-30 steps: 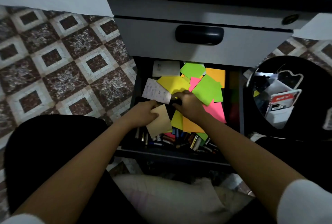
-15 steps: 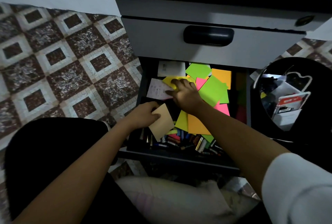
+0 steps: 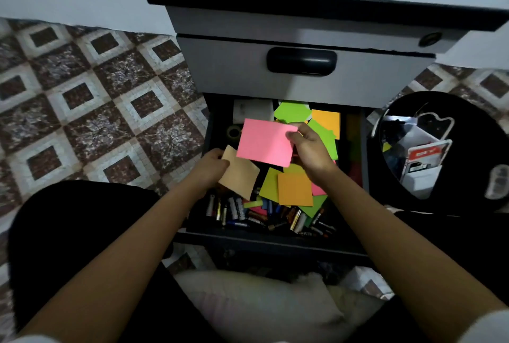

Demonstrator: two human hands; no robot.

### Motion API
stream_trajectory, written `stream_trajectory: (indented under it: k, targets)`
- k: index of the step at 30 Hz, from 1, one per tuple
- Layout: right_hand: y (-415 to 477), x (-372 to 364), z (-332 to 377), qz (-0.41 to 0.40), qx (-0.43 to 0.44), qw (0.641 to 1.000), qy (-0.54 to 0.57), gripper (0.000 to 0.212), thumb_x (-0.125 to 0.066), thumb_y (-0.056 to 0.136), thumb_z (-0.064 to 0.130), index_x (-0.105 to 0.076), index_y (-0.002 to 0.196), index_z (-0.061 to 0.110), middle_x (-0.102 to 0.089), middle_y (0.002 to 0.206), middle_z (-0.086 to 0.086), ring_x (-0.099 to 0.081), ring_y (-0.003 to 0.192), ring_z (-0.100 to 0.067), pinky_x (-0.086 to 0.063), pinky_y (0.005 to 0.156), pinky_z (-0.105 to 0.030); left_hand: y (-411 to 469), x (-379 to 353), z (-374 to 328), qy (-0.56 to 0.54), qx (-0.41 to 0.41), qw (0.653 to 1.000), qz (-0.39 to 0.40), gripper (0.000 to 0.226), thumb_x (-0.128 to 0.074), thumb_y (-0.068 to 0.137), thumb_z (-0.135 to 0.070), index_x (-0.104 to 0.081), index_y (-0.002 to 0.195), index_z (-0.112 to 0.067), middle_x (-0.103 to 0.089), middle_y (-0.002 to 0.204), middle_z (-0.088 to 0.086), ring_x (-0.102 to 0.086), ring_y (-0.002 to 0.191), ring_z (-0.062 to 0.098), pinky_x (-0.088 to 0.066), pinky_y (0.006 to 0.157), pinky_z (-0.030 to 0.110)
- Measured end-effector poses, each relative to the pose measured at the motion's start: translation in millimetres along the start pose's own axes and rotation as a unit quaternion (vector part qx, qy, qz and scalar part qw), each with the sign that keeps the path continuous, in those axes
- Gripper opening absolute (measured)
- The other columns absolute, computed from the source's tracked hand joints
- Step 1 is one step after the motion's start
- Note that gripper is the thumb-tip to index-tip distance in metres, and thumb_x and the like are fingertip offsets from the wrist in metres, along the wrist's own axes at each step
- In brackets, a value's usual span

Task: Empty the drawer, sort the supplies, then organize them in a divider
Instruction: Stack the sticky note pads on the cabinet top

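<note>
sorting looks to be at the paper-gathering stage. the right hand point(image 3: 308, 150) pinches a pink square sticky note point(image 3: 264, 141) by its 3 o'clock edge, held above the open dark metal drawer point(image 3: 275, 239). the left hand point(image 3: 212, 163) grips a tan paper slip point(image 3: 239, 176) at the drawer's 9 o'clock side. it would be best to lay the pink sheet flat on the tan one, edges squared, then pick up the orange square note point(image 3: 295, 189) and its green neighbours singly, leaving the heap of small cylindrical batteries point(image 3: 248, 212) at 6 o'clock undisturbed.

Pink note point(image 3: 265, 141), tan note point(image 3: 239, 177) held over cluttered drawer point(image 3: 261, 242).
</note>
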State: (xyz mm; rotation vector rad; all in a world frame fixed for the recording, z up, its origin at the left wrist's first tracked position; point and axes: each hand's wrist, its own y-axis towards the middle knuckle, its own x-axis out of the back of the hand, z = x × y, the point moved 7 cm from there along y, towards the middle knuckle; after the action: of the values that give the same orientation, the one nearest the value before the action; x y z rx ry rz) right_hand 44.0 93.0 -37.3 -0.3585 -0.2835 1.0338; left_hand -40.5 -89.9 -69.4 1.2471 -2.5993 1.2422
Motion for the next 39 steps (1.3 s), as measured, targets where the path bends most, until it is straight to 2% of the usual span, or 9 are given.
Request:
stream_trajectory:
  k: [4, 8, 14, 17, 22, 25, 31, 36, 39]
  targets:
    - [-17.0, -4.8, -17.2, -0.005, -0.052, 0.997, 0.056, 0.025, -0.035, 0.099, 0.009, -0.052, 0.087, 0.023, -0.055, 0.087, -0.003, -0.051, 0.079, -0.019, -0.040, 0.063, -0.029, -10.0, -5.5, -5.8, -0.246, 0.027, 0.969, 0.000, 0.015, -0.036, 0.097, -0.003, -0.048, 0.104, -0.008, -0.055, 0.090, 0.009, -0.055, 0.077, 0.021, -0.047, 0.065, 0.034]
    - [-24.2, -8.9, -26.4, -0.042, -0.060, 0.996, 0.053, 0.024, -0.032, 0.097, 0.007, -0.053, 0.093, 0.018, -0.058, 0.096, -0.009, -0.053, 0.092, -0.025, -0.043, 0.078, -0.035, -17.0, -17.7, -15.7, -0.338, 0.011, 0.941, 0.028, 0.018, -0.032, 0.099, -0.008, -0.050, 0.095, -0.011, -0.057, 0.089, 0.009, -0.057, 0.075, 0.019, -0.047, 0.064, 0.033]
    - [-30.6, -16.0, -29.7, -0.092, -0.074, 0.992, 0.053, 0.032, -0.027, 0.093, 0.005, -0.049, 0.116, 0.006, -0.056, 0.101, -0.014, -0.052, 0.090, -0.026, -0.044, 0.079, -0.037, -33.8, -32.4, -28.2, -0.299, -0.027, 0.954, 0.026, 0.029, -0.033, 0.101, -0.024, -0.058, 0.092, -0.013, -0.065, 0.074, 0.003, -0.060, 0.068, 0.015, -0.044, 0.061, 0.028]
    - [-33.0, -15.8, -30.8, -0.109, -0.089, 0.988, 0.065, 0.036, -0.027, 0.094, 0.005, -0.045, 0.126, 0.006, -0.056, 0.108, -0.014, -0.051, 0.094, -0.026, -0.046, 0.087, -0.039, -38.8, -42.3, -28.7, -0.306, -0.029, 0.950, 0.049, 0.035, -0.031, 0.101, -0.038, -0.057, 0.107, -0.015, -0.065, 0.091, 0.007, -0.060, 0.082, 0.019, -0.048, 0.071, 0.034]
    - [-37.7, -7.9, -26.4, -0.117, -0.084, 0.987, 0.071, 0.039, -0.038, 0.095, 0.008, -0.042, 0.133, 0.015, -0.053, 0.126, -0.013, -0.054, 0.106, -0.028, -0.047, 0.087, -0.039, -47.3, -41.5, -37.0, -0.244, -0.063, 0.968, -0.006, 0.037, -0.036, 0.098, -0.006, -0.037, 0.135, -0.005, -0.054, 0.096, 0.006, -0.053, 0.081, 0.017, -0.048, 0.060, 0.031]
    - [-47.6, 1.2, -13.1, -0.092, -0.065, 0.991, 0.066, 0.047, -0.042, 0.092, 0.002, -0.039, 0.136, 0.019, -0.055, 0.105, -0.010, -0.054, 0.089, -0.023, -0.049, 0.071, -0.034, -54.2, -40.4, -48.7, -0.277, -0.069, 0.958, -0.015, 0.038, -0.035, 0.097, -0.001, -0.038, 0.135, -0.004, -0.052, 0.108, 0.012, -0.052, 0.079, 0.016, -0.050, 0.048, 0.026]
    - [-73.1, 36.2, 47.7, -0.107, 0.059, 0.993, 0.007, 0.049, -0.052, 0.088, -0.006, -0.046, 0.127, 0.024, -0.050, 0.088, -0.004, -0.056, 0.073, -0.015, -0.055, 0.070, -0.042, -63.7, -25.6, -98.5, -0.120, -0.198, 0.972, -0.037, 0.033, -0.049, 0.094, -0.004, -0.050, 0.127, -0.006, -0.058, 0.123, 0.017, -0.057, 0.095, 0.022, -0.050, 0.084, 0.037]
    - [-87.8, 68.1, 116.3, -0.137, 0.170, 0.975, -0.033, 0.038, -0.057, 0.085, -0.005, -0.052, 0.107, 0.026, -0.054, 0.075, 0.001, -0.055, 0.065, -0.016, -0.048, 0.063, -0.033, -91.6, -9.0, -167.1, -0.037, -0.326, 0.943, -0.060, 0.052, -0.061, 0.088, -0.006, -0.043, 0.134, -0.021, -0.058, 0.104, 0.005, -0.056, 0.093, 0.019, -0.048, 0.079, 0.033]
    - [-93.6, 88.0, 158.2, -0.154, 0.205, 0.965, -0.055, 0.028, -0.059, 0.086, -0.001, -0.057, 0.101, 0.022, -0.051, 0.076, 0.001, -0.050, 0.064, -0.013, -0.045, 0.061, -0.030, -106.8, -4.1, -211.1, -0.009, -0.392, 0.919, -0.048, 0.041, -0.064, 0.085, -0.010, -0.051, 0.114, -0.036, -0.050, 0.077, 0.001, -0.052, 0.070, 0.015, -0.045, 0.068, 0.032]
